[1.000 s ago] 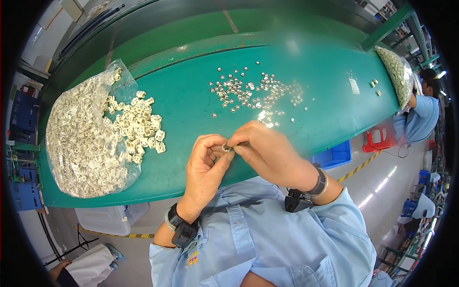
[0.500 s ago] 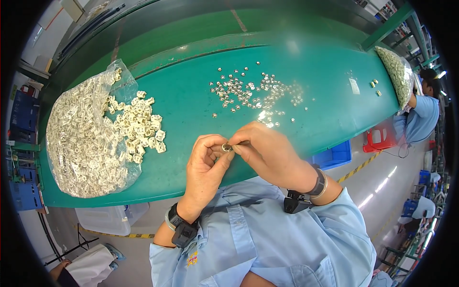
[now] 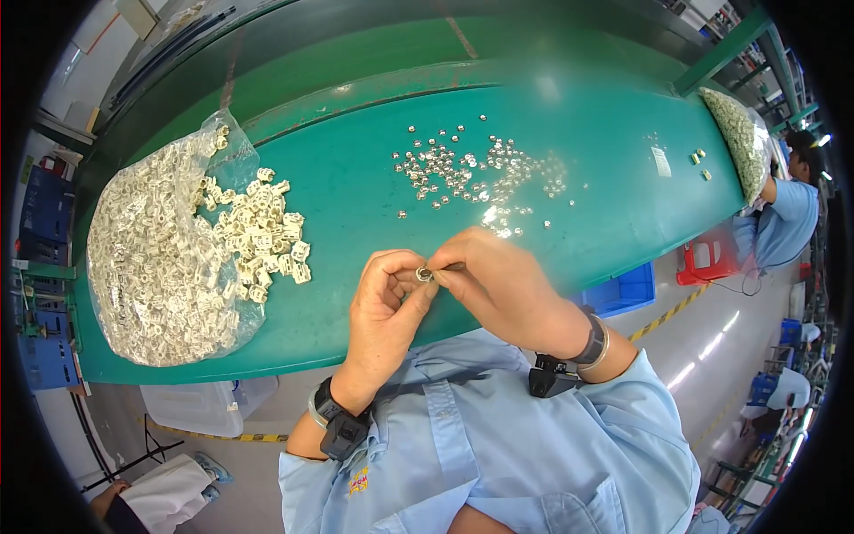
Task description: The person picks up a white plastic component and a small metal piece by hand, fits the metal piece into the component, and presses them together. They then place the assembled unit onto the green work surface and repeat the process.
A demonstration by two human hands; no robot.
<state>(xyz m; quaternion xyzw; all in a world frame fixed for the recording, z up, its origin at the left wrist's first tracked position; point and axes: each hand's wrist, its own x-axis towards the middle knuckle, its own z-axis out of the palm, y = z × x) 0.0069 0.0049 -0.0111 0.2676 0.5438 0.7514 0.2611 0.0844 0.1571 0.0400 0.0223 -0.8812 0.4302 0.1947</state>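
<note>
My left hand (image 3: pixel 384 298) and my right hand (image 3: pixel 498 285) meet over the near edge of the green table. Between their fingertips is a small cream plastic part (image 3: pixel 424 274) with something dark or shiny in its middle; the fingers hide most of it. The left thumb and fingers pinch it from the left. From the right, my thumb and forefinger close on it too; whether they hold a separate small piece I cannot tell. Beyond the hands lie scattered shiny metal caps (image 3: pixel 436 166). A heap of loose cream plastic parts (image 3: pixel 267 231) spreads to the left.
A large clear bag (image 3: pixel 156 267) full of cream parts lies at the table's left. Far right are another filled bag (image 3: pixel 734 133), a few loose parts (image 3: pixel 699 160) and a white label (image 3: pixel 660 161). A blue bin (image 3: pixel 623 289) and red stool (image 3: pixel 707 256) stand beneath, near a seated person.
Both hands stay together at the same spot, the small part turned slightly between the fingertips. The whole scene has shifted a little with the head; nothing was let go.
</note>
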